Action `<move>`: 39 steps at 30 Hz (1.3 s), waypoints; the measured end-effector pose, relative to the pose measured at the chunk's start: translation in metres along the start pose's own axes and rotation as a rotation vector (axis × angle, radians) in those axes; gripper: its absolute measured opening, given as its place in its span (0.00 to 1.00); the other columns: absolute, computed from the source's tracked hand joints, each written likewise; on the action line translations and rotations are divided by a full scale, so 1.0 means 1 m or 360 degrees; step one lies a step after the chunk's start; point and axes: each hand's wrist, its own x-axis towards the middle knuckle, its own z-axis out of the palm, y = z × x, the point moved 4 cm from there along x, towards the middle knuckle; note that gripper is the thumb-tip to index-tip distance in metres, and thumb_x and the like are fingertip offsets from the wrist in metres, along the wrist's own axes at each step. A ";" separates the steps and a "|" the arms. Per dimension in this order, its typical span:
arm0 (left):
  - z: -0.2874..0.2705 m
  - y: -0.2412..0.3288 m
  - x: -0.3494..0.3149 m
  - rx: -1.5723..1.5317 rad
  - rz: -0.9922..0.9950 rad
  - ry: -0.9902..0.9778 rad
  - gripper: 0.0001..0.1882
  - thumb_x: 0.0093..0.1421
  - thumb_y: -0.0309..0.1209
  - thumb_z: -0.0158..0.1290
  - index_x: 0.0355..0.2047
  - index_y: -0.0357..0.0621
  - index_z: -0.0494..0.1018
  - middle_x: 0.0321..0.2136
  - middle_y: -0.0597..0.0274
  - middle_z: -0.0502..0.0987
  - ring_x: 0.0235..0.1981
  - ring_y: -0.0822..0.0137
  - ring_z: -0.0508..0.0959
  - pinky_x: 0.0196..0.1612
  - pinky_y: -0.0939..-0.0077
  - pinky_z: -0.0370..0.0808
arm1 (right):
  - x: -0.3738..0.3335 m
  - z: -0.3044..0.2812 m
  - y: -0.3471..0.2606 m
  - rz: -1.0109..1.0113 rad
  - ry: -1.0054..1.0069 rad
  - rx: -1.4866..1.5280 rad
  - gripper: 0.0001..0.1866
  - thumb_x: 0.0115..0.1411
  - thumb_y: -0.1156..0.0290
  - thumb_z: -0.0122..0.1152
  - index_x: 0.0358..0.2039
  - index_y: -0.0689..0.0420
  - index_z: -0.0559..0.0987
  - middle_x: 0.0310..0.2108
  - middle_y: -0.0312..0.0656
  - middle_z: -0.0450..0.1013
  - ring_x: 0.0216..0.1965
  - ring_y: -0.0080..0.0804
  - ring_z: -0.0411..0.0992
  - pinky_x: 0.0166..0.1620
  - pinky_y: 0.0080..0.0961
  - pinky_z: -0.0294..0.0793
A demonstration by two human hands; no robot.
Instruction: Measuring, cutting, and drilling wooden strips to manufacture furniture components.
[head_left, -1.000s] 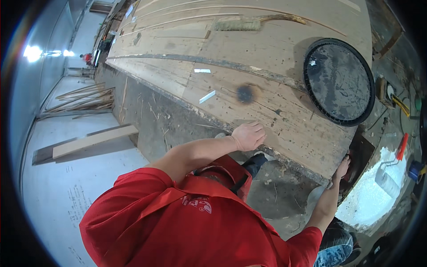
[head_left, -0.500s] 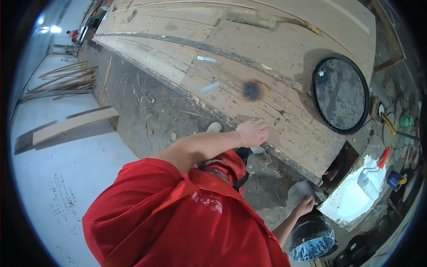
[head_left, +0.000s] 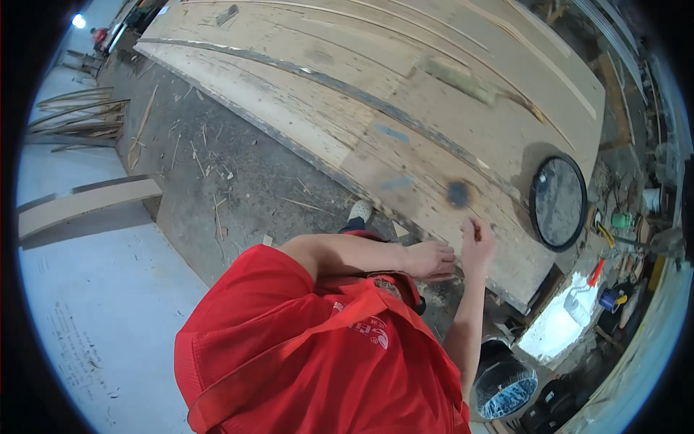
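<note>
My left hand [head_left: 431, 260] rests at the near edge of a long wooden board surface [head_left: 282, 116]. Its fingers are curled inward, and anything inside them is hidden. Just to its right, my right hand [head_left: 478, 244] is raised over the same edge, fingers drawn together in a pinch; what they hold is too small to make out. Beyond the hands lies a dark scorch mark [head_left: 458, 194] in the wood. Two pale blue-grey strips [head_left: 393, 134] are on the board, slightly blurred. A round black-rimmed dark disc or tub [head_left: 562, 204] stands at the right.
A wooden piece with a narrow handle [head_left: 463, 81] lies farther back. At right are a white-coated tray [head_left: 557, 325], a red-handled paint roller [head_left: 596, 273] and a blue roll [head_left: 611, 300]. A plastic-lined black bucket [head_left: 506, 394] stands near my right forearm. Wood scraps litter the floor [head_left: 217, 152].
My right hand has come up from beside the bucket to the board edge, close to my left. My left hand has drawn back slightly from the board's top. The view has shifted.
</note>
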 end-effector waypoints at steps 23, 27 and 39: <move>-0.288 -0.215 -0.232 0.1058 -0.1801 0.0673 0.14 0.68 0.41 0.53 0.28 0.48 0.77 0.27 0.52 0.81 0.29 0.47 0.83 0.33 0.50 0.79 | 0.083 0.191 -0.026 -0.1132 -0.1263 -0.1333 0.12 0.60 0.63 0.69 0.43 0.51 0.81 0.44 0.42 0.74 0.52 0.43 0.72 0.56 0.41 0.71; -0.287 -0.217 -0.230 0.1065 -0.1812 0.0651 0.13 0.67 0.40 0.54 0.28 0.48 0.77 0.27 0.52 0.81 0.29 0.47 0.83 0.32 0.50 0.79 | 0.079 0.194 -0.031 -0.1242 -0.1276 -0.1524 0.10 0.62 0.67 0.62 0.42 0.56 0.79 0.43 0.45 0.75 0.53 0.44 0.73 0.56 0.40 0.74; -0.286 -0.217 -0.230 0.1064 -0.1790 0.0689 0.12 0.66 0.39 0.55 0.28 0.47 0.76 0.27 0.52 0.81 0.29 0.47 0.83 0.33 0.51 0.79 | 0.088 0.211 -0.040 -0.1233 -0.1457 -0.1798 0.11 0.62 0.70 0.57 0.42 0.61 0.79 0.41 0.50 0.80 0.46 0.50 0.79 0.46 0.43 0.81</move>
